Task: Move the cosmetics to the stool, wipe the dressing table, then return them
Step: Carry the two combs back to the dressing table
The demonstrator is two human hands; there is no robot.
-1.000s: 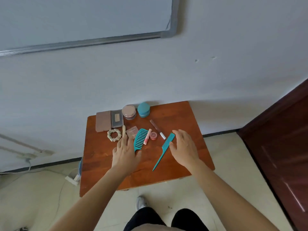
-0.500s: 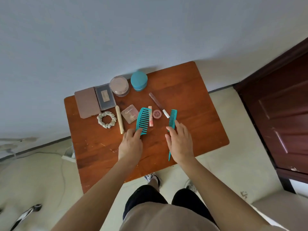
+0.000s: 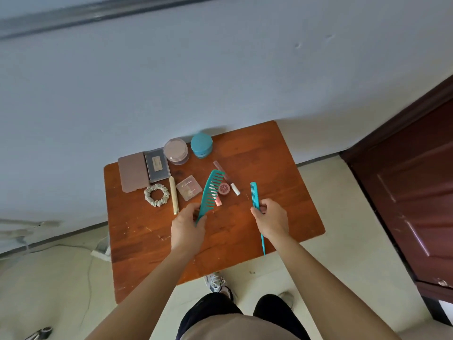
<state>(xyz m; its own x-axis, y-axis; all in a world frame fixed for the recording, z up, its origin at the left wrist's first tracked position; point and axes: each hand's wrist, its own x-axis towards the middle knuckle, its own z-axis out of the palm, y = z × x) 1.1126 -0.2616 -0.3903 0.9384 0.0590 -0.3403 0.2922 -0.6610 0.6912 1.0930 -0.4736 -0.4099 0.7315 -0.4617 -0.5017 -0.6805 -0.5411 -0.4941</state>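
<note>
On the small wooden dressing table (image 3: 289, 197) lie several cosmetics. My left hand (image 3: 187, 225) grips the handle of a wide-tooth teal comb (image 3: 210, 192), lifted and tilted over the table. My right hand (image 3: 272, 219) pinches a thin teal tail comb (image 3: 255, 195), its pointed tail sticking out below the hand. Still on the table are a brown palette (image 3: 132, 171), a grey palette (image 3: 157, 165), a pink jar (image 3: 176, 151), a teal jar (image 3: 201, 145), a scrunchie (image 3: 156, 195), a gold tube (image 3: 174, 198), a small square compact (image 3: 189, 191), a round red pot (image 3: 224, 188) and a lip gloss tube (image 3: 226, 177).
The table stands against a pale wall. A dark wooden door (image 3: 414, 192) is at the right. A cable and power strip (image 3: 100, 251) lie on the floor at the table's left. My legs and shoes (image 3: 218, 283) are at the table's near edge.
Both hands closed on the combs and lifted them off the table. The tail comb moved right, away from the other items. The camera tilted up slightly.
</note>
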